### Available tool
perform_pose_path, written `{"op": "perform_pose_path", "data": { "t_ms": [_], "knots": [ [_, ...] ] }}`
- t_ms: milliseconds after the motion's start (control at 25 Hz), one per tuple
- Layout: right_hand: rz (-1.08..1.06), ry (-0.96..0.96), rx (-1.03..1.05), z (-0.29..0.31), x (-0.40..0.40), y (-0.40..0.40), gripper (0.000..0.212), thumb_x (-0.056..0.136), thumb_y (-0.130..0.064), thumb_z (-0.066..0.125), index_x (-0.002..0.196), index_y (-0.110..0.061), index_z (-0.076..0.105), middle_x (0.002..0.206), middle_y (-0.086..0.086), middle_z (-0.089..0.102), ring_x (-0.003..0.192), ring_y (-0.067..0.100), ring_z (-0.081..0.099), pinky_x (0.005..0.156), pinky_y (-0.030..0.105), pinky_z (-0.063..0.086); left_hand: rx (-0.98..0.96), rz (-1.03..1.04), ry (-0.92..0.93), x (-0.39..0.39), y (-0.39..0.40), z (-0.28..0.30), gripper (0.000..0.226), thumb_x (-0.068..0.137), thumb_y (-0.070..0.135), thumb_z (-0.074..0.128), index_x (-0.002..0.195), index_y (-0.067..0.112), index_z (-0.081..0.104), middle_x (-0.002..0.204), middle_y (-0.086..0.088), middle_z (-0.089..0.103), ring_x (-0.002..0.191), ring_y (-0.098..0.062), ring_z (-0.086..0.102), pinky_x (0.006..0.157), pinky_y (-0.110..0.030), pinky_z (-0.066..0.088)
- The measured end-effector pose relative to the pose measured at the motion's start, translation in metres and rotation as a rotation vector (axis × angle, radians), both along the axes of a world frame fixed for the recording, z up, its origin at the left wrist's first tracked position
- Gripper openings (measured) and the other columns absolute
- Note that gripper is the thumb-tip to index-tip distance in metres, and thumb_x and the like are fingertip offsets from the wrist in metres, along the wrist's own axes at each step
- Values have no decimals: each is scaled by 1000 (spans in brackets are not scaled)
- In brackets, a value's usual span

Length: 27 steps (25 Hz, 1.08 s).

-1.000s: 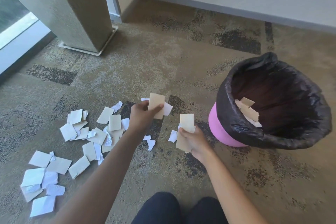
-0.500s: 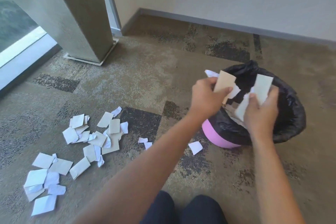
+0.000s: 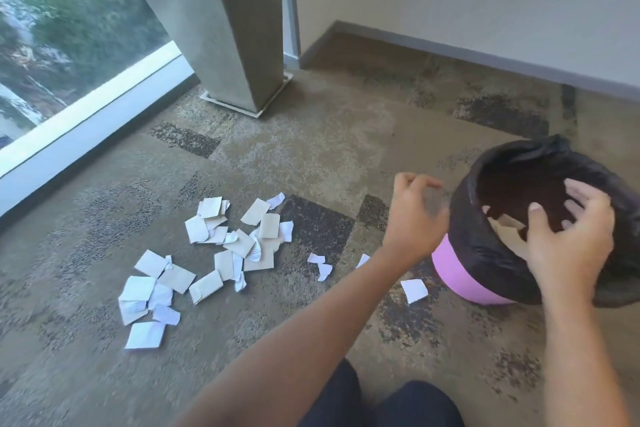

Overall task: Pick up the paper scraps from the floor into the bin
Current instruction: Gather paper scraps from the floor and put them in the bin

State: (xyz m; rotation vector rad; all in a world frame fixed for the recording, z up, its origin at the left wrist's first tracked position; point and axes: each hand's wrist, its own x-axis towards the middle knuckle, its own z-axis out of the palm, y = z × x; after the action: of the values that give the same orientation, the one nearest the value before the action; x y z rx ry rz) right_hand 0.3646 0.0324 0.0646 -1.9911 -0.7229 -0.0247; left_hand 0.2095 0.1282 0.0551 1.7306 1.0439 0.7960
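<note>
A pink bin [image 3: 450, 269] lined with a black bag stands on the carpet at the right, with tan paper scraps [image 3: 506, 224] lying inside it. My right hand [image 3: 568, 239] hovers over the bin's mouth, fingers spread, holding nothing. Just left of the bin's rim, my left hand [image 3: 415, 215] is blurred, its fingers loosely curled and empty. Several white and tan scraps [image 3: 235, 243] lie in a loose pile on the floor to the left. A single white scrap [image 3: 414, 289] lies close to the bin's base, and two small ones [image 3: 320, 263] lie nearer the pile.
A grey pillar [image 3: 239, 31] stands at the back, beside a floor-level window [image 3: 69, 31] on the left. A wall with a grey baseboard [image 3: 485, 57] runs behind the bin. My dark-trousered knees [image 3: 381, 402] are at the bottom edge.
Both hands carried paper scraps from the floor up over the bin and let them go. The left hand has since drawn back to the left of the rim.
</note>
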Motion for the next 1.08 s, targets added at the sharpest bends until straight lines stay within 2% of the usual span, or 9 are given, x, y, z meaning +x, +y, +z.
{"op": "perform_pose_path", "data": {
  "t_ms": [120, 200, 400, 520, 640, 720, 840, 960, 1080],
  "knots": [
    [87, -76, 61, -1, -33, 13, 43, 86, -10, 64, 127, -19, 52, 128, 11, 52, 116, 17, 54, 93, 6, 37, -137, 59, 124, -48, 17, -39, 34, 86, 16, 66, 119, 17, 55, 120, -1, 40, 85, -3, 48, 87, -20, 42],
    [159, -137, 90, -5, -57, 26, 40, 87, -7, 63, 125, -15, 53, 124, 10, 53, 110, 10, 51, 89, 2, 34, -195, 131, 181, -79, 30, -67, 37, 86, 17, 64, 121, 18, 52, 121, -1, 38, 93, -13, 50, 89, -25, 45],
    [374, -89, -28, -50, -131, 79, 36, 90, -10, 63, 123, -20, 52, 123, -1, 55, 116, 9, 50, 98, 26, 41, -329, 381, 584, -180, 69, -140, 63, 77, 31, 68, 132, 13, 41, 133, -12, 37, 121, -33, 46, 97, -47, 46],
    [551, 57, -212, -96, -182, 116, 36, 91, -17, 63, 124, -25, 50, 124, -8, 51, 120, 8, 48, 102, 29, 40, -478, 460, 764, -245, 92, -173, 99, 70, 53, 72, 147, 16, 22, 154, -11, 15, 143, -38, 18, 107, -65, 29],
    [767, 173, -478, -147, -228, 146, 45, 90, -22, 67, 131, -20, 47, 131, -2, 47, 124, 14, 46, 101, 26, 36, -562, 309, 943, -294, 98, -200, 128, 58, 75, 70, 153, 34, -5, 161, -2, -18, 147, -40, -16, 105, -75, 7],
    [909, 212, -643, -176, -253, 164, 59, 85, -25, 74, 135, -15, 44, 135, 5, 42, 125, 21, 45, 99, 26, 35, -556, 231, 962, -314, 95, -216, 134, 53, 79, 71, 151, 41, -12, 158, -2, -30, 144, -42, -26, 105, -77, 6],
    [977, 125, -807, -206, -279, 194, 83, 72, -43, 80, 139, -19, 37, 142, 8, 32, 132, 30, 39, 107, 42, 38, -505, 213, 941, -324, 90, -227, 135, 52, 76, 75, 149, 48, -15, 156, 0, -35, 143, -40, -29, 103, -79, 10],
    [890, 58, -979, -221, -296, 223, 115, 58, -69, 77, 148, -32, 17, 161, 8, 3, 148, 39, 8, 115, 63, 17, -482, 207, 891, -329, 92, -227, 139, 49, 68, 82, 150, 47, -12, 159, -3, -27, 144, -41, -26, 107, -76, 13],
    [820, 93, -1106, -228, -318, 242, 132, 47, -88, 67, 152, -38, 5, 164, 9, -14, 148, 44, -14, 110, 73, 0, -415, 187, 836, -344, 97, -226, 142, 49, 56, 89, 154, 36, -5, 163, -13, -9, 148, -40, -15, 118, -60, 8]
  ]
}}
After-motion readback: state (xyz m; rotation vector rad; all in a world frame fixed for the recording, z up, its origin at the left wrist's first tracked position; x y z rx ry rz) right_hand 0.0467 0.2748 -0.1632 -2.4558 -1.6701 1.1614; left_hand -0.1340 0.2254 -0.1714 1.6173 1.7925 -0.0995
